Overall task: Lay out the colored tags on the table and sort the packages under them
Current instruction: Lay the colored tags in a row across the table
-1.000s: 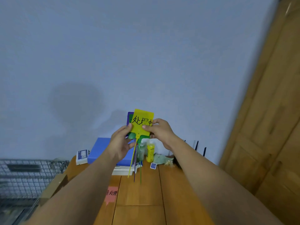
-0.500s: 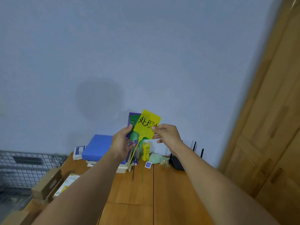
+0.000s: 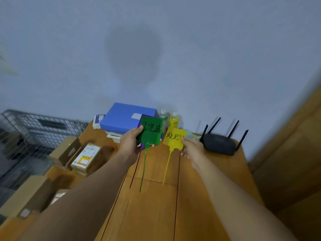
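My left hand (image 3: 130,143) holds a green tag (image 3: 151,132) with black writing above the wooden table (image 3: 151,206). Behind the green tag a purple tag (image 3: 140,122) shows only as an edge, and its thin tail hangs down. My right hand (image 3: 191,147) pinches a yellow tag (image 3: 174,139) by its right side, apart from the green one. Each tag has a long tail hanging toward the table. Cardboard packages (image 3: 86,158) lie at the table's left edge, one with a yellow label.
A blue box (image 3: 121,119) on a stack stands at the back, with two bottles (image 3: 173,120) beside it. A black router (image 3: 219,143) sits at the back right. A wire cage (image 3: 34,129) is at the left, wooden panels at the right.
The yellow tag has come off the front of the stack and moved right in my right hand, which uncovers the green tag in my left. The view has tilted down toward the table.
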A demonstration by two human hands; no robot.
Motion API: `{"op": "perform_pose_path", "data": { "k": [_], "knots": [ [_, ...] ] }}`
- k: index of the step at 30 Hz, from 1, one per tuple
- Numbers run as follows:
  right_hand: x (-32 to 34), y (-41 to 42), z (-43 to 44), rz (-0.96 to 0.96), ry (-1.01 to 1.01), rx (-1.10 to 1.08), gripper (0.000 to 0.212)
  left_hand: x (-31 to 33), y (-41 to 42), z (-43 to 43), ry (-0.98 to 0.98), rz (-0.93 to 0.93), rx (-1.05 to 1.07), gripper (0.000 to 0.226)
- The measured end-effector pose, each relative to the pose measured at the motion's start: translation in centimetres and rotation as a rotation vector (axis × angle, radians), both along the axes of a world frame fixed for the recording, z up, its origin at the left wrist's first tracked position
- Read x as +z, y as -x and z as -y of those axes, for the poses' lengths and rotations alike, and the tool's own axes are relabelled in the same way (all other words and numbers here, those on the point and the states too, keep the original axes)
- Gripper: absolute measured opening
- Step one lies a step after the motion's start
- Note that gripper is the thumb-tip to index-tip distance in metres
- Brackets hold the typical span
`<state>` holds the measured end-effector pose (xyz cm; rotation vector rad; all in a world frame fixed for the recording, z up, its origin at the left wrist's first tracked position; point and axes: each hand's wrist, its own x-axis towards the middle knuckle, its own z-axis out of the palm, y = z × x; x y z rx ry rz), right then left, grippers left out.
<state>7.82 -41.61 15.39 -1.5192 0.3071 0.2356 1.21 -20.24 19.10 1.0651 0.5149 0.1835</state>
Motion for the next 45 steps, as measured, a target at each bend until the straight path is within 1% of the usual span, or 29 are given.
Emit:
{"op": "perform_pose_path", "data": {
  "k": [2, 3, 6, 10, 14, 18, 21, 24, 26, 27, 29, 31, 34, 36, 37, 39, 42, 45],
  "knots": [
    [-4.2, -0.7, -0.9, -0.071, 0.053, 0.029, 0.01, -2.9, -0.6, -0.5, 0.006, -0.042, 0.009, 0.025],
    [-6.1, -0.8, -1.4, -0.112, 0.064, 0.042, 0.01, -4.3, -0.7, -0.7, 0.005, -0.063, 0.016, 0.024],
    [-11.8, -1.2, -2.7, -0.2, 0.118, 0.085, 0.016, -8.8, -1.3, -1.5, -0.002, -0.117, 0.028, 0.021],
    [-17.9, -1.5, -3.8, -0.282, 0.171, 0.094, 0.025, -13.6, -2.1, -2.2, -0.004, -0.157, 0.008, 0.027],
    [-21.9, -1.7, -4.2, -0.33, 0.214, 0.106, 0.027, -16.8, -2.0, -2.2, 0.003, -0.192, 0.007, 0.011],
    [-24.4, -1.9, -4.3, -0.339, 0.236, 0.105, 0.032, -19.6, -1.2, -2.5, 0.008, -0.235, 0.018, 0.013],
    [-25.0, -1.7, -4.2, -0.324, 0.293, 0.153, 0.04, -20.4, -0.7, -2.8, -0.003, -0.253, 0.016, 0.01],
    [-23.5, -0.9, -3.8, -0.297, 0.416, 0.225, 0.047, -20.1, -0.5, -3.0, -0.017, -0.25, 0.01, 0.013],
    [-21.8, -0.6, -3.4, -0.273, 0.487, 0.207, 0.046, -19.4, -0.5, -3.0, -0.031, -0.243, 0.016, 0.015],
    [-21.0, -0.6, -3.1, -0.262, 0.487, 0.188, 0.047, -18.9, -0.6, -2.9, -0.037, -0.237, 0.021, 0.014],
    [-18.9, -0.5, -2.5, -0.227, 0.422, 0.179, 0.046, -17.5, -0.8, -2.5, -0.053, -0.215, 0.009, 0.015],
    [-15.8, -0.5, -2.1, -0.162, 0.306, 0.209, 0.037, -15.6, -1.1, -1.7, -0.066, -0.175, -0.033, 0.02],
    [-9.0, -0.2, -1.9, -0.072, 0.159, 0.299, 0.034, -11.4, -1.6, 0.0, -0.044, -0.115, -0.066, 0.021],
    [-3.7, 0.2, -1.6, -0.008, 0.106, 0.357, 0.026, -8.0, -2.1, 1.3, -0.036, -0.067, -0.092, 0.021],
    [-1.3, 0.5, -1.4, 0.037, 0.12, 0.38, 0.024, -6.4, -2.2, 2.1, -0.035, -0.038, -0.112, 0.021],
    [3.2, 1.1, -0.6, 0.136, 0.178, 0.396, 0.027, -3.1, -2.4, 3.8, -0.023, 0.028, -0.159, 0.019],
    [8.4, 1.8, 1.9, 0.245, 0.218, 0.305, 0.025, 1.2, -2.6, 6.6, -0.006, 0.11, -0.222, 0.021],
    [11.9, 2.5, 5.3, 0.284, 0.223, 0.238, 0.018, 4.6, -2.6, 9.8, 0.007, 0.185, -0.291, 0.028]
  ]
}}
